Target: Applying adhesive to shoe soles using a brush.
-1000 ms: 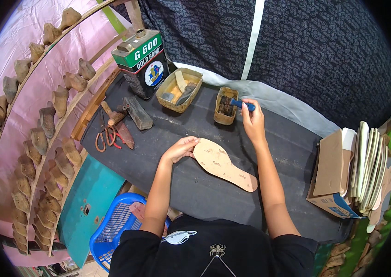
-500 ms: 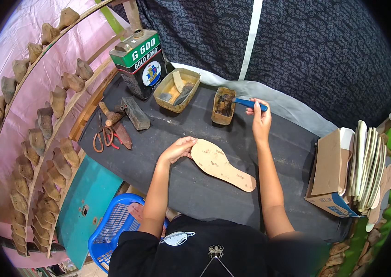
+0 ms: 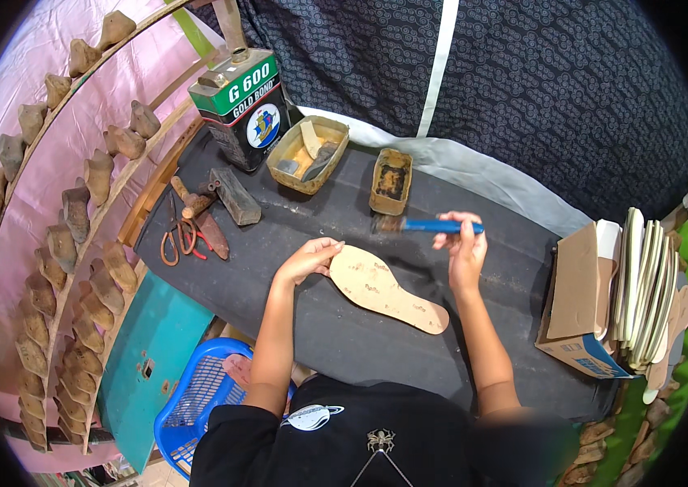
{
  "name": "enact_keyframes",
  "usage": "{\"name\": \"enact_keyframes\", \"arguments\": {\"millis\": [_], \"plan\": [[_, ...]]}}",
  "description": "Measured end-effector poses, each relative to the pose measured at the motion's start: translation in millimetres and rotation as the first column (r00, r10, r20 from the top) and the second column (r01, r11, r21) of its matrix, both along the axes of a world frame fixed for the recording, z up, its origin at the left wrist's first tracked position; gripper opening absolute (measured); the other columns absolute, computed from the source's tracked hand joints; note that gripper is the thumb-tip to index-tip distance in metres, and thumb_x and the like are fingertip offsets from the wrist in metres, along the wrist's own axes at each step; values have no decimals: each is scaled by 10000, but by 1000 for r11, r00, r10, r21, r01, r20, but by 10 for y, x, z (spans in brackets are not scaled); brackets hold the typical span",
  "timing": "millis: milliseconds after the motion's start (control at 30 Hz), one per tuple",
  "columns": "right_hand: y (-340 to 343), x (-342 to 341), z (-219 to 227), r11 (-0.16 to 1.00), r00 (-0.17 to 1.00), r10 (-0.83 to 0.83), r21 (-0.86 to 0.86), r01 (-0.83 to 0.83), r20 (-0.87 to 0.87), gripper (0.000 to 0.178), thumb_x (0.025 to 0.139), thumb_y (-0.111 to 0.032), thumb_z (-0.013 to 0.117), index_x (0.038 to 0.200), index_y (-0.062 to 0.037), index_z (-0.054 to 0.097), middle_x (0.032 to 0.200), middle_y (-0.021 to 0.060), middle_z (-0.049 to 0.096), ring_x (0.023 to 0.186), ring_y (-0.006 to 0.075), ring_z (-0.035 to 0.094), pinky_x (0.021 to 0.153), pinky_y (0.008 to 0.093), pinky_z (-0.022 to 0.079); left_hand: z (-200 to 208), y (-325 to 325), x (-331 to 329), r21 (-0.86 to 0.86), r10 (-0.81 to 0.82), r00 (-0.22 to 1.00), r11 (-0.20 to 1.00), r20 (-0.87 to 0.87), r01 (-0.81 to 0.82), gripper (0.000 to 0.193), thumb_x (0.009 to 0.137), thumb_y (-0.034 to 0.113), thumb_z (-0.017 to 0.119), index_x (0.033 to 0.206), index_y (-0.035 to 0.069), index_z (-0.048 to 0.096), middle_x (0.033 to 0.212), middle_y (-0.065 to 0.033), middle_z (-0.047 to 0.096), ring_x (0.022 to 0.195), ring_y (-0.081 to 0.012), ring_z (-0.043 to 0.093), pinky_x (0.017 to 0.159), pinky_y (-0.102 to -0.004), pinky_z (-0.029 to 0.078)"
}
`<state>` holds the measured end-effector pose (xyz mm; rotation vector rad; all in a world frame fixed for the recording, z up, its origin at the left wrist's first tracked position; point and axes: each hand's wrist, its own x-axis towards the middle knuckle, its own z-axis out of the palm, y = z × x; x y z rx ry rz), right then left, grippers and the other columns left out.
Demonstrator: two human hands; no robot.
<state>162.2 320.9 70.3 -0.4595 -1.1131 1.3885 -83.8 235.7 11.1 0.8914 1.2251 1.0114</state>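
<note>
Now the tan shoe insole (image 3: 386, 289) lies flat on the dark worktable (image 3: 295, 325), its heel end pinned under the left hand (image 3: 309, 258), fingers laid flat. The right hand (image 3: 461, 243) pinches the blue-handled brush (image 3: 421, 226), which a second ago was dipped in the small brown glue tray (image 3: 391, 180) and has since lifted clear toward the insole, probably loaded for spreading. Whether the bristles carry glue is too small to tell. A cardboard box (image 3: 575, 300) at the right is partly cut off.
</note>
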Motion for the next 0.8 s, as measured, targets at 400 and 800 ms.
{"name": "enact_keyframes", "arguments": {"millis": [400,800], "plan": [[-759,119,-231,948,943,224,170,-270,247,116,815,-60,474,900,13,448,971,179,527,680,135,565,586,229,487,35,-49,-41,-22,-43,998,999,-40,42,244,831,331,486,790,90,499,648,22,523,547,-41,508,495,-170,440],[-872,-26,-229,825,867,56,467,-319,495,143,744,10,540,868,20,468,926,170,537,685,148,572,559,228,503,-32,-33,-101,-7,-88,996,996,24,88,236,829,312,495,830,76,503,645,20,520,539,-52,505,508,-186,456]]}}
